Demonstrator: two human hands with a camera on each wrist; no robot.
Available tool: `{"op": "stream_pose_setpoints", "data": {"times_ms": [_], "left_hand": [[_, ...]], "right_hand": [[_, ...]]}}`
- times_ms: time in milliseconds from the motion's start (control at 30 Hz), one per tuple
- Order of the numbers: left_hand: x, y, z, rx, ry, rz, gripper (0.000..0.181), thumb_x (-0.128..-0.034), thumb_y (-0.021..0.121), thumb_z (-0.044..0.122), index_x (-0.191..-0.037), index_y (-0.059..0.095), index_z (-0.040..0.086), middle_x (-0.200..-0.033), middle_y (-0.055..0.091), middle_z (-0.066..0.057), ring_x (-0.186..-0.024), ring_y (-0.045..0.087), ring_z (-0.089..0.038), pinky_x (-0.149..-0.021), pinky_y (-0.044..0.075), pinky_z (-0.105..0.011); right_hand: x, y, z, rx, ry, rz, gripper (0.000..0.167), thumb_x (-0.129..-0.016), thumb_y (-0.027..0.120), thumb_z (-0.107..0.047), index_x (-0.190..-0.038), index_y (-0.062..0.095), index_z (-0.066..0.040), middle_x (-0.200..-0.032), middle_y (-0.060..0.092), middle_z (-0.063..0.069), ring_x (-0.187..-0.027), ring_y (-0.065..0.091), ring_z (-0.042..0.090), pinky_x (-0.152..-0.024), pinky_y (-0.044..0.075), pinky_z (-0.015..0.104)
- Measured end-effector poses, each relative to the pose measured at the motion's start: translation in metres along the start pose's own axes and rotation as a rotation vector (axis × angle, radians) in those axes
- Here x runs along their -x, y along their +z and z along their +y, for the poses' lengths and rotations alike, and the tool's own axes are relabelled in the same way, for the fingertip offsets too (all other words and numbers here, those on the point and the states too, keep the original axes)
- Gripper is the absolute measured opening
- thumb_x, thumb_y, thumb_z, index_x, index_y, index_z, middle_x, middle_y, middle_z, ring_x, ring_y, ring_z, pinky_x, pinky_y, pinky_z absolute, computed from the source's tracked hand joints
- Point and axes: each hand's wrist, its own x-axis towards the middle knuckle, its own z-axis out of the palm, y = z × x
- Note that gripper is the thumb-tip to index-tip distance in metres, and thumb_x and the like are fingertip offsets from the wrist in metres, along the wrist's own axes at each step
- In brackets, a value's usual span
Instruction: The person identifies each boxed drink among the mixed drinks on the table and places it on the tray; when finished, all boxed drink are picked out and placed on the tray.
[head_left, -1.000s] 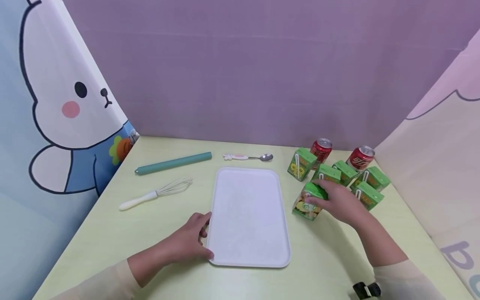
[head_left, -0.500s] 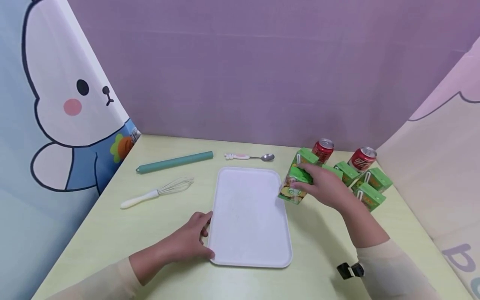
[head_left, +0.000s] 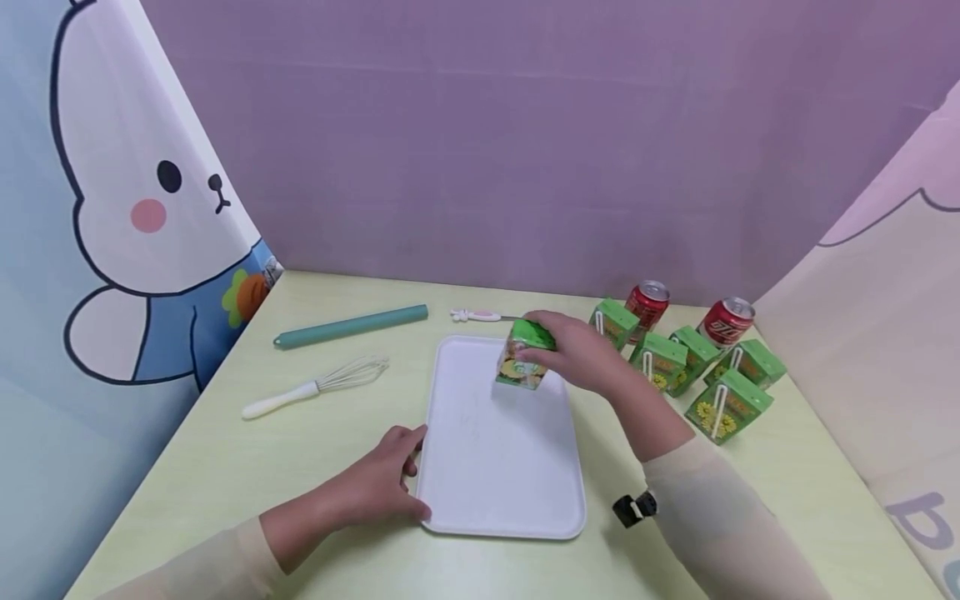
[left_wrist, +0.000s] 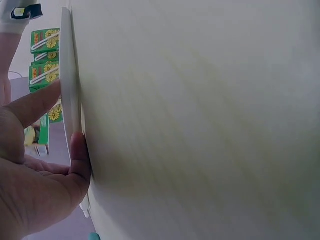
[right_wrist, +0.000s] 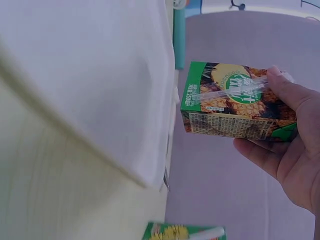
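Observation:
The white tray lies flat on the table. At its left edge the left hand rests with thumb and fingers against the rim; in the left wrist view that hand touches the tray's edge. Over the tray's far part the right hand grips a green juice box by its upper end. The right wrist view shows this box with pineapple pictures and a straw, pinched between the thumb and fingers of the right hand, its bottom clear of the tray.
Several green drink boxes stand to the right, with two red cans behind. Beyond the tray lies a spoon, partly hidden by the right hand. A teal rod and a whisk lie at the left.
The right hand has carried the juice box leftward from beside the other boxes to above the tray's far part. The left hand has stayed at the tray's edge.

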Motion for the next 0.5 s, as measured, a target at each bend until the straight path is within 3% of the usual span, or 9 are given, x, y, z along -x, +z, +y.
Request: {"op": "stream_pose_setpoints", "data": {"times_ms": [167, 367, 500], "left_hand": [[-0.001, 0.000, -0.002, -0.013, 0.001, 0.001, 0.114, -0.0643, 0.092, 0.024, -0.153, 0.025, 0.000, -0.117, 0.041, -0.009, -0.083, 0.051, -0.014, -0.070, 0.045, -0.023], [-0.002, 0.000, -0.002, -0.026, -0.010, 0.000, 0.114, -0.0647, 0.092, 0.026, -0.154, 0.025, 0.001, -0.118, 0.041, -0.007, -0.083, 0.051, -0.013, -0.070, 0.045, -0.022], [-0.001, 0.000, -0.002, -0.031, -0.017, -0.005, 0.113, -0.0651, 0.092, 0.026, -0.154, 0.025, 0.001, -0.119, 0.041, -0.007, -0.084, 0.051, -0.013, -0.070, 0.045, -0.022]], "right_hand": [[-0.024, 0.016, -0.011, -0.015, -0.022, -0.014, 0.054, -0.092, 0.063, -0.050, -0.136, 0.053, -0.021, -0.111, 0.061, -0.004, -0.091, 0.057, 0.017, -0.080, 0.048, 0.040], [-0.049, 0.033, -0.020, -0.004, -0.010, -0.015, 0.055, -0.092, 0.063, -0.048, -0.138, 0.052, -0.020, -0.117, 0.062, -0.003, -0.098, 0.058, 0.018, -0.100, 0.038, 0.057], [-0.062, 0.043, -0.026, -0.006, 0.025, -0.031, 0.057, -0.091, 0.064, -0.049, -0.139, 0.051, -0.020, -0.126, 0.060, -0.001, -0.104, 0.056, 0.018, -0.098, 0.043, 0.049]]}}
